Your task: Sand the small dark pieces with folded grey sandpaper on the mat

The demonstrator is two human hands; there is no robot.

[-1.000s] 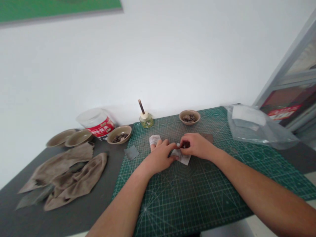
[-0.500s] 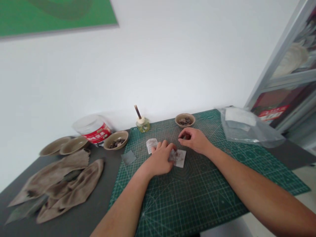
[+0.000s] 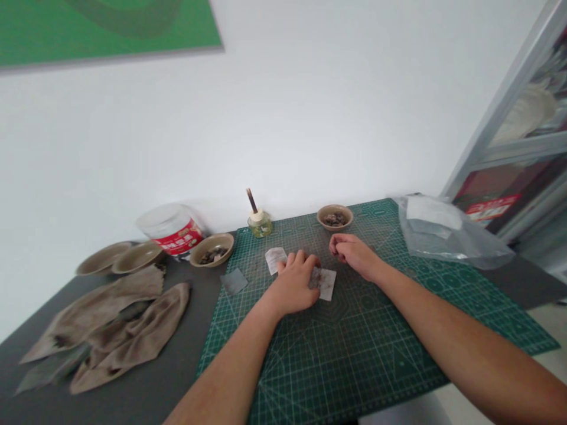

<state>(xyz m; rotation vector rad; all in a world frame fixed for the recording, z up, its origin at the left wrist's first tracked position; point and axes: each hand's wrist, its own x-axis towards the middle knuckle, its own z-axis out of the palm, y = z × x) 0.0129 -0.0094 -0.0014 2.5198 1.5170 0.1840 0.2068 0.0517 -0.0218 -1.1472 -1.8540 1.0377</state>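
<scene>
My left hand point(image 3: 296, 284) is down on a smudgy white paper point(image 3: 326, 284), with its fingers spread a bit and bent. The paper lies flat on the green mat point(image 3: 354, 360), and its right part pokes out past my thumb. My right hand point(image 3: 353, 254) is up to the right of the paper, not touching it. Its fingers are curled in, and I can't tell if they are closed tight or pinching something small.

Past my right hand, on the mat, is a little tan bowl point(image 3: 319, 222) with dark lumpy bits point(image 3: 335, 219) in it. On the other side of my left hand there is a white paper with print point(image 3: 274, 258), right by my little finger. A grey square point(image 3: 234, 281) lies near the mat's left edge.

A squat bottle point(image 3: 260, 226) with dark sticks point(image 3: 251, 201) in it stands at the back of the mat. Just off the mat, on the dark table point(image 3: 186, 378), is a bowl of more bits point(image 3: 227, 250), next to a clear tub with a red label point(image 3: 179, 237). Brown cloths point(image 3: 133, 348) lie in front of two more bowls point(image 3: 100, 260). A see-through bag point(image 3: 460, 249) lies over on the right.
</scene>
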